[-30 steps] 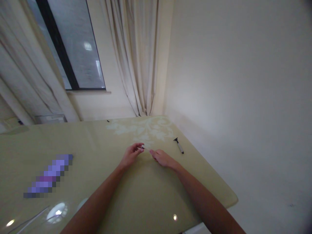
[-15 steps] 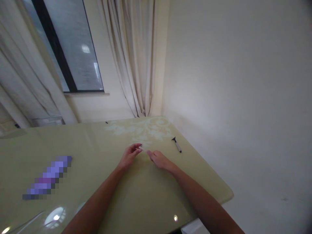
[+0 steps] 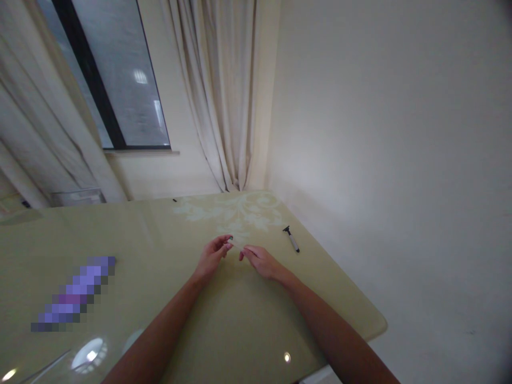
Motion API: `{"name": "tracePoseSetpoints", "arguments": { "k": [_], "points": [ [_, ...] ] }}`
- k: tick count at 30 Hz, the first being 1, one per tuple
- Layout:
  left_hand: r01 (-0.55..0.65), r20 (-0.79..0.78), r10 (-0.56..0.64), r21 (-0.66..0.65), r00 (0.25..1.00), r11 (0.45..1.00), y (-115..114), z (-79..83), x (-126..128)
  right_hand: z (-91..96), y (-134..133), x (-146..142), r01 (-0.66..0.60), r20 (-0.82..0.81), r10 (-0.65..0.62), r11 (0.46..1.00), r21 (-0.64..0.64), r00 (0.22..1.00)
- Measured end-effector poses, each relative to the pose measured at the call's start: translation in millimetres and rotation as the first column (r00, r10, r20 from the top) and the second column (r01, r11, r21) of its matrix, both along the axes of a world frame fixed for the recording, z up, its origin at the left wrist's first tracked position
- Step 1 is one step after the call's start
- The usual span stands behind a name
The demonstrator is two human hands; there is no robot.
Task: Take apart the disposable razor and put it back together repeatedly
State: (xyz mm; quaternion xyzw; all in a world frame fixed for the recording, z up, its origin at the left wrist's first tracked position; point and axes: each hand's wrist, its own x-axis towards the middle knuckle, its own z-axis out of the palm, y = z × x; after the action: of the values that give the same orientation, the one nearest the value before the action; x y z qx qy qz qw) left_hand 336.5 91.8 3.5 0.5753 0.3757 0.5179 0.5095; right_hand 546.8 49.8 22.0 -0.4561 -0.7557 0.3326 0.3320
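Observation:
Above the table's middle, my left hand [image 3: 212, 257] pinches a small, thin, pale item [image 3: 236, 245] between thumb and fingertips. A tiny dark green-black part shows at those fingertips. The item reaches across to my right hand [image 3: 259, 260], whose thumb and fingers close on its other end. It is too small to name. To the right of my right hand, a razor [image 3: 292, 240] with a dark head and grey handle lies on the table, touched by neither hand.
The glossy yellow-green table [image 3: 160, 298] carries a pale floral pattern at its far end. A blurred purple object [image 3: 78, 293] lies at the left. A small dark piece [image 3: 175, 200] is near the far edge. Curtains [image 3: 224, 96] and a wall [image 3: 380, 160] stand beyond.
My right-hand fingers have shifted a little on the pale item, with a lower finger now showing below it. My left hand stays almost in place. The view has moved slightly.

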Motion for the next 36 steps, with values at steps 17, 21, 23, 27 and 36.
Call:
{"name": "tracePoseSetpoints", "arguments": {
  "k": [17, 21, 23, 27, 36],
  "points": [
    [-0.019, 0.031, 0.019, -0.002, 0.999, 1.000, -0.6, -1.2, 0.8, -3.7, 2.7, 0.5, 0.013, -0.052, -0.011, 0.999, 0.030, 0.999],
    [-0.007, 0.037, 0.007, -0.009, 0.999, 1.000, 0.6, -0.7, 1.0, -5.7, 3.8, 1.1, 0.095, -0.065, -0.090, 0.992, 0.080, 0.994],
    [-0.011, 0.042, 0.012, -0.011, 0.999, 1.000, 0.9, -0.4, 0.9, -6.2, 3.7, 0.7, 0.066, -0.054, -0.061, 0.994, 0.082, 0.997],
    [-0.007, 0.045, 0.008, -0.017, 0.999, 1.000, -0.5, 0.4, 0.4, -5.3, 2.2, 0.5, 0.059, -0.069, -0.055, 0.996, 0.067, 0.996],
    [0.000, 0.064, 0.003, -0.038, 0.998, 0.999, -0.4, -3.3, 1.3, -7.1, 0.1, 1.5, 0.096, -0.058, -0.092, 0.993, 0.071, 0.994]
  ]
}}
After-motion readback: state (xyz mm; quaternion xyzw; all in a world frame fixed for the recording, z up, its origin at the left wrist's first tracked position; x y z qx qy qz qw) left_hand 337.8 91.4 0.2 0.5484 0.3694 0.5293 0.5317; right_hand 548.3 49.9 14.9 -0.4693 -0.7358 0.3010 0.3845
